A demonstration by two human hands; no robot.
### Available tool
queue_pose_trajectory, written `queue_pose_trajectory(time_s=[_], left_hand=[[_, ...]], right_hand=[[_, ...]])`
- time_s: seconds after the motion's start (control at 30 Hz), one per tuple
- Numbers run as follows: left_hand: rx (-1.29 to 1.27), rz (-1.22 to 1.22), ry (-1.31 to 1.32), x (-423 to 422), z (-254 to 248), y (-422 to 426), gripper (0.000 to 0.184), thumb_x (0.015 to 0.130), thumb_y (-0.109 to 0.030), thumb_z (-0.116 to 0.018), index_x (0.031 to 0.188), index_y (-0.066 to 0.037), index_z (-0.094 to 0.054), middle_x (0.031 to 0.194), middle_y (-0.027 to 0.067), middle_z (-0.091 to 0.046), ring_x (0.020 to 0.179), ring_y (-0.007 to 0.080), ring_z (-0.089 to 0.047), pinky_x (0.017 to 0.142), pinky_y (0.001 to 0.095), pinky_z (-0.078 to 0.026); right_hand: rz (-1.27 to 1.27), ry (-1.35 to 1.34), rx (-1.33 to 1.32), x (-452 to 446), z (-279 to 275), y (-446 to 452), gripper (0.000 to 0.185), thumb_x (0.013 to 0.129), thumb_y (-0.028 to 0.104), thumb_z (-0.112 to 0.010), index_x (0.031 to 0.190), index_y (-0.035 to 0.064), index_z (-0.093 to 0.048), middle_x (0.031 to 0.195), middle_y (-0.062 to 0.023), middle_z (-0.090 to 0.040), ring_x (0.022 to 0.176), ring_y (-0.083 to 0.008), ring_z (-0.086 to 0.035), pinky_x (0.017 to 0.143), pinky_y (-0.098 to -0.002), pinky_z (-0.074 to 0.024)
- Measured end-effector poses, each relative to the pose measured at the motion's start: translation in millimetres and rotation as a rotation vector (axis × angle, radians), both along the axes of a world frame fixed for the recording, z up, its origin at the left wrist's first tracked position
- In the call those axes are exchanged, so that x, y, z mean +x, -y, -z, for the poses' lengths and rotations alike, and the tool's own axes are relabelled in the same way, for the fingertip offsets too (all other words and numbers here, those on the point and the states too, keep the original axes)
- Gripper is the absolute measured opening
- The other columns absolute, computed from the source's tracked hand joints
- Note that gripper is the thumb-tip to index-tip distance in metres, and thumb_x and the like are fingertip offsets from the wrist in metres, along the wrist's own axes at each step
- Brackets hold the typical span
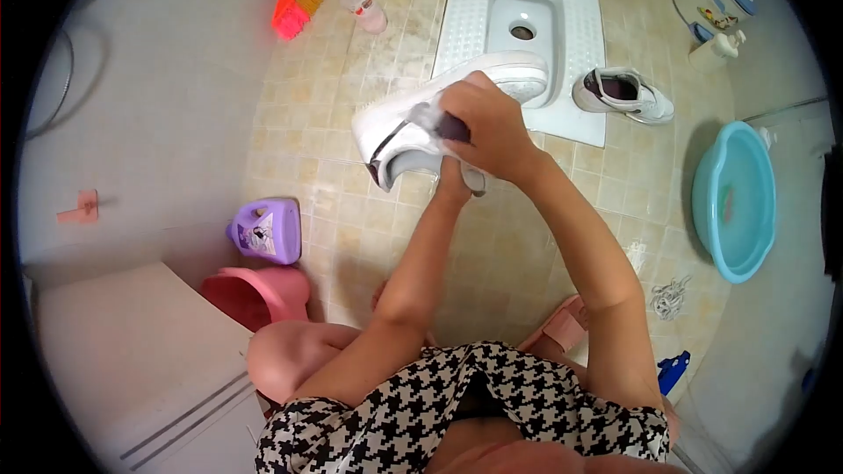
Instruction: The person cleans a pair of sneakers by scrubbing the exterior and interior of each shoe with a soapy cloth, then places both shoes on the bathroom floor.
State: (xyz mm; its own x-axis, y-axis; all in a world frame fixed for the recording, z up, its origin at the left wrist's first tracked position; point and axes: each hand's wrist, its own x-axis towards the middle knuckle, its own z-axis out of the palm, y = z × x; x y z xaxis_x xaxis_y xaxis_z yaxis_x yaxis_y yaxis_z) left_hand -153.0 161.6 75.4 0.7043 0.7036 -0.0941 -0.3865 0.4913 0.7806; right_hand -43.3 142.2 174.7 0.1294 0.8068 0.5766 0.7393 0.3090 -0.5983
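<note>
A white sneaker is held up on its side in front of me, its opening turned toward me and its sole facing away. My left hand grips it at the opening, with most of the fingers hidden by the shoe. My right hand is closed around a small brush with a dark body and a pale end, pressed to the shoe's upper side. The matching white sneaker stands on the floor to the right, partly on the squat toilet's edge, with no laces visible in it.
A white squat toilet lies ahead. Left are a broom, a bottle, a purple jug and a pink bucket. Right are a blue basin, white laces, a pump bottle and a bin.
</note>
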Motion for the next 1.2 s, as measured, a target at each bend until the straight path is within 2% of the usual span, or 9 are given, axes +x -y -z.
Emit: queue_pose_trajectory(time_s=[0.23,0.37,0.43,0.6,0.73,0.87,1.07,1.13,1.2], left_hand=[[-0.060,-0.009,-0.040,3,7,1,0.047,0.095,-0.037,-0.032,0.130,-0.006,-0.040,0.124,0.0068,-0.049,0.116,0.0202,-0.047,0.096,0.0335,-0.038],[-0.276,0.037,-0.425,8,13,6,0.045,0.094,-0.037,-0.036,0.127,-0.007,-0.042,0.122,0.0062,-0.050,0.112,0.0198,-0.048,0.094,0.0332,-0.039],[-0.328,0.019,-0.298,5,21,12,0.045,0.093,-0.038,-0.037,0.126,-0.007,-0.043,0.120,0.0057,-0.052,0.110,0.0195,-0.049,0.094,0.0332,-0.040],[-0.397,0.005,-0.101,2,51,21,0.054,0.090,-0.050,-0.040,0.123,-0.007,-0.048,0.116,0.0061,-0.055,0.106,0.0199,-0.053,0.090,0.0317,-0.042],[-0.589,0.089,-0.110,3,81,27,0.055,0.092,-0.049,-0.037,0.125,-0.006,-0.046,0.122,0.0080,-0.053,0.112,0.0229,-0.050,0.096,0.0332,-0.039],[-0.741,0.010,-0.162,8,90,33,0.051,0.093,-0.045,-0.034,0.122,-0.006,-0.048,0.121,0.0100,-0.054,0.110,0.0253,-0.052,0.096,0.0361,-0.040],[-0.732,0.004,-0.313,36,122,-9,0.041,0.090,-0.032,-0.036,0.114,-0.003,-0.054,0.116,0.0135,-0.057,0.106,0.0272,-0.055,0.096,0.0416,-0.040],[-0.689,-0.017,-0.514,28,69,-18,0.037,0.090,-0.028,-0.038,0.109,-0.003,-0.057,0.109,0.0119,-0.061,0.100,0.0280,-0.058,0.092,0.0421,-0.042],[-0.315,0.371,-0.650,5,58,-45,0.035,0.089,-0.027,-0.042,0.105,-0.001,-0.059,0.099,0.0124,-0.064,0.091,0.0252,-0.062,0.083,0.0398,-0.048]], right_hand=[[0.450,0.256,-0.089,71,42,1,0.025,0.056,0.008,-0.068,0.077,0.0089,-0.055,0.079,-0.0057,-0.057,0.074,-0.0285,-0.052,0.066,-0.0396,-0.0433],[0.132,0.057,-0.087,16,47,-5,0.022,0.060,0.012,-0.068,0.077,0.0079,-0.054,0.078,-0.0066,-0.056,0.079,-0.0284,-0.051,0.069,-0.0392,-0.0433],[0.000,-0.017,-0.209,9,38,-2,0.022,0.062,0.012,-0.068,0.078,0.0077,-0.054,0.079,-0.0078,-0.055,0.082,-0.0293,-0.051,0.070,-0.0390,-0.0431],[0.336,0.299,-0.506,86,90,44,0.021,0.065,0.015,-0.068,0.082,0.0088,-0.058,0.082,-0.0080,-0.059,0.084,-0.0300,-0.053,0.073,-0.0409,-0.0446],[0.610,-0.005,-0.555,91,168,77,0.022,0.066,0.017,-0.068,0.083,0.0065,-0.058,0.085,-0.0117,-0.059,0.084,-0.0326,-0.055,0.074,-0.0415,-0.0448],[0.310,-0.045,-0.469,23,166,58,0.029,0.068,0.017,-0.067,0.093,0.0059,-0.056,0.094,-0.0127,-0.059,0.091,-0.0326,-0.055,0.078,-0.0426,-0.0439],[0.642,-0.098,-0.543,81,217,91,0.029,0.071,0.015,-0.067,0.094,0.0039,-0.055,0.092,-0.0157,-0.057,0.089,-0.0354,-0.055,0.076,-0.0413,-0.0452],[0.694,-0.116,-0.547,84,216,94,0.028,0.071,0.015,-0.067,0.093,0.0033,-0.054,0.090,-0.0163,-0.057,0.087,-0.0360,-0.055,0.074,-0.0417,-0.0452],[0.710,-0.119,-0.475,82,220,93,0.027,0.071,0.015,-0.067,0.091,0.0028,-0.053,0.089,-0.0168,-0.056,0.085,-0.0364,-0.055,0.073,-0.0418,-0.0450]])
